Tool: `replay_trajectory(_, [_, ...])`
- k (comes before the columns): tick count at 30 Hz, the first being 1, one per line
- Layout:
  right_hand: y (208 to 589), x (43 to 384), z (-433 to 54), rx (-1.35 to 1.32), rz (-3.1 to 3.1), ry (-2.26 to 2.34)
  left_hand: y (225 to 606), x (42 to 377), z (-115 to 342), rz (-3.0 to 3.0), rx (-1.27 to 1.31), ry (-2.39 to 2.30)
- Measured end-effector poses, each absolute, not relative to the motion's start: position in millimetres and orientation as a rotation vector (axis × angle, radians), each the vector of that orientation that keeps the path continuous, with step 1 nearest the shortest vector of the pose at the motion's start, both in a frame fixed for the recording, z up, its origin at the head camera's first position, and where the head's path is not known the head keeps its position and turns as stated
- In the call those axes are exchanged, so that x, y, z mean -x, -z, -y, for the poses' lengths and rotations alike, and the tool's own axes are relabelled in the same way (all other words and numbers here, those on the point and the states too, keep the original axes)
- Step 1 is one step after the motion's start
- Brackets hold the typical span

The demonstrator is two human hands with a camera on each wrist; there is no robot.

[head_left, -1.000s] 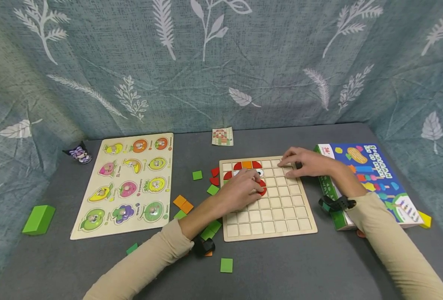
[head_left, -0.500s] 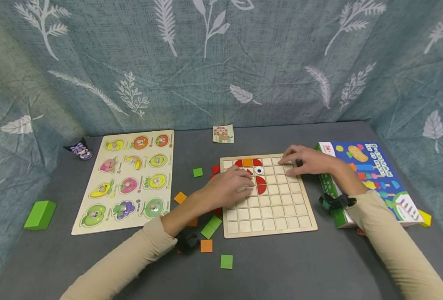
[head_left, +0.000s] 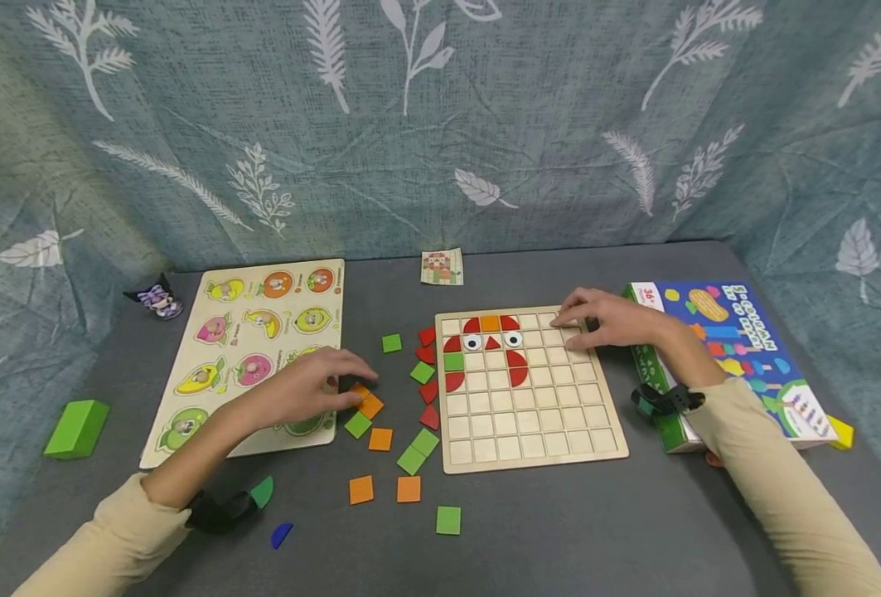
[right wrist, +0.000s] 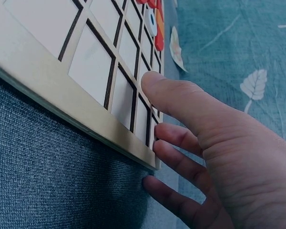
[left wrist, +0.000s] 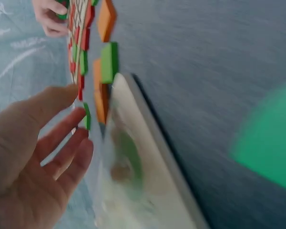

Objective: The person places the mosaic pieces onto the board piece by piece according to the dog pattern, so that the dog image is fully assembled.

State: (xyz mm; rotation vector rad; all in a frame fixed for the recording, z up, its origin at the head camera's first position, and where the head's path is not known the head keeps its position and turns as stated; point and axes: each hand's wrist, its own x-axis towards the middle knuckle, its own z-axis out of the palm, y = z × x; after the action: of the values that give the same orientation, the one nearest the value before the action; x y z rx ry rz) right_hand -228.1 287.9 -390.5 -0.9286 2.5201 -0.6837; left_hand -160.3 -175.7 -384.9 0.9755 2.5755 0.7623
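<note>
My left hand (head_left: 309, 385) hovers over the right edge of a wooden fruit puzzle board (head_left: 242, 444). Its fingers are loosely spread and hold nothing, fingertips close to two orange square tiles (head_left: 370, 405). A wooden grid board (head_left: 533, 458) lies to the right. In its upper left cells sit red rounded pieces (head_left: 518, 368), an orange square (head_left: 490, 323), two white eye pieces (head_left: 513, 339), a red triangle (head_left: 492, 342) and a green square (head_left: 453, 361). My right hand (head_left: 607, 319) rests at the grid board's upper right corner, thumb over the cells, fingers relaxed.
Loose red pieces (head_left: 428, 416), green squares (head_left: 448, 521) and orange squares (head_left: 409, 489) lie between the boards. A small pattern card (head_left: 442, 267) lies behind. At the right stands a colourful box (head_left: 738, 356). A green block (head_left: 77, 429) and a figurine (head_left: 158, 298) are at the left.
My left hand has moved left from the grid board to the orange tiles beside the fruit board, uncovering the pieces in the grid's left cells. My right hand has stayed in place.
</note>
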Motion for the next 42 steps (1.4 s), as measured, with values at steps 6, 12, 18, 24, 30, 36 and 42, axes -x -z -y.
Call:
replay_trajectory(6, [392,227,-288,0.917,-2.520,0.685,395,148,191,-2.533,-0.987,-0.819])
replay_trajectory(12, [396,226,-287,0.933,-2.507,0.694,405,148,195,-2.540,-0.969,-0.908])
replay_trajectory(18, [398,226,-286,0.925,-2.511,0.698,407,149,195,-2.537,-0.989,-0.943])
replay_trajectory(24, [398,226,-286,0.917,-2.507,0.693,408,150,196,-2.531,-0.975,-0.936])
replay_trajectory(30, [396,227,-286,0.919,-2.502,0.695,408,152,195,-2.540,-0.963,-0.921])
replay_trajectory(36, [392,228,-287,0.910,-2.519,0.690,404,156,191,-2.538,-1.029,-0.847])
replay_trajectory(42, [392,228,-288,0.914,-2.516,0.694,398,158,187,-2.545,-1.051,-0.774])
